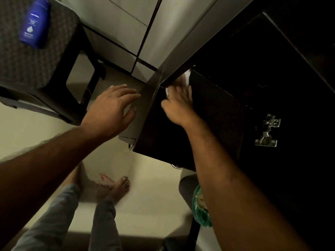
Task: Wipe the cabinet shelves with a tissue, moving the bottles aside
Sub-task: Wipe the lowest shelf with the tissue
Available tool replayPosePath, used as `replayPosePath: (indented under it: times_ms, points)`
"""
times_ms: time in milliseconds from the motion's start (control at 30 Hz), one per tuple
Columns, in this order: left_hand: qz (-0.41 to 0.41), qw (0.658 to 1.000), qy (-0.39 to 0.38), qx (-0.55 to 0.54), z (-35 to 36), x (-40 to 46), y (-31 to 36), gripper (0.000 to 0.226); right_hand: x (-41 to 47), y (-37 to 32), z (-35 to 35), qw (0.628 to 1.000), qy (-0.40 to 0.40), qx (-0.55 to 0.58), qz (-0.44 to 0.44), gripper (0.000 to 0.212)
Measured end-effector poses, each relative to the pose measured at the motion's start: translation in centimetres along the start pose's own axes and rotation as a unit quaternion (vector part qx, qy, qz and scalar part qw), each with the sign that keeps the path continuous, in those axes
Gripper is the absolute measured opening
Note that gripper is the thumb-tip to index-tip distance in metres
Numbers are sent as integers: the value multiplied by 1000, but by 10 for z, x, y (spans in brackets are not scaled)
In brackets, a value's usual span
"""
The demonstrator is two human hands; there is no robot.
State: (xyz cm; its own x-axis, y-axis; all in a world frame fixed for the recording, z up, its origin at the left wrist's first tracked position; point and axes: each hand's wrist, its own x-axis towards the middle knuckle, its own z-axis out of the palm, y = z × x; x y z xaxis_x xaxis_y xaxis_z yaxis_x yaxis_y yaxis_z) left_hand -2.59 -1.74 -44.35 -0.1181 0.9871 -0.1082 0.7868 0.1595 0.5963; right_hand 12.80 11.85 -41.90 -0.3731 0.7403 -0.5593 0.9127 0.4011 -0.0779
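At the dark cabinet's open front, the right hand presses a white tissue flat against a dark shelf panel, its fingers laid over the tissue so that only the white edges show beyond them; the left hand is spread wide, fingers straight, its fingertips resting on the grey edge of the cabinet door; a blue Nivea lotion bottle lies well apart on a dark plastic stool at upper left; a metal hinge shows inside the cabinet at right; bare feet stand on the pale floor below.
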Motion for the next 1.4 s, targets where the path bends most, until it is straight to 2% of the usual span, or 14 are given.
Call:
replayPosePath:
  times_ms: [67, 133, 200, 367, 433, 667, 767, 867, 1000, 1167, 1300, 1400]
  points:
    - [3, 1000, 2, 2, -1, 2, 5, 43, -33, 1, 18, 997, 47, -12, -59, 77]
    - [6, 1000, 2, 4, -3, 3, 8, 43, -56, 8, 33, 991, 58, -37, -116, 86]
    - [6, 1000, 3, 2, -6, 2, 8, 43, -53, 17, 33, 991, 43, -46, -118, 84]
    - [1, 1000, 2, 1, -5, -6, 7, 44, 0, 7, 4, 1000, 21, 15, -6, 81]
    - [2, 1000, -3, 5, -3, -9, 9, 44, 12, -1, -2, 1000, 7, 16, 12, 75]
    - [21, 1000, 9, 5, 0, -9, 29, 43, -54, 7, 49, 994, 87, -24, -60, 79]
    - [34, 999, 10, 12, -1, -9, 35, 42, -88, 27, 74, 991, 114, -30, -58, 78]
    - [43, 999, 8, 9, 2, -10, 42, 44, -105, 55, 89, 989, 147, -29, -14, 80]
    - [60, 998, 1, -4, 15, -15, 56, 45, -109, 97, 92, 988, 143, 5, 64, 87]
    - [79, 997, -14, -6, 31, -23, 72, 46, -101, 156, 75, 977, 134, 57, 158, 79]
    - [95, 995, -17, -5, 41, -26, 85, 44, -102, 178, 76, 954, 155, 136, 218, 79]
    - [103, 994, -23, -8, 46, -27, 91, 45, -115, 179, 89, 942, 183, 144, 243, 83]
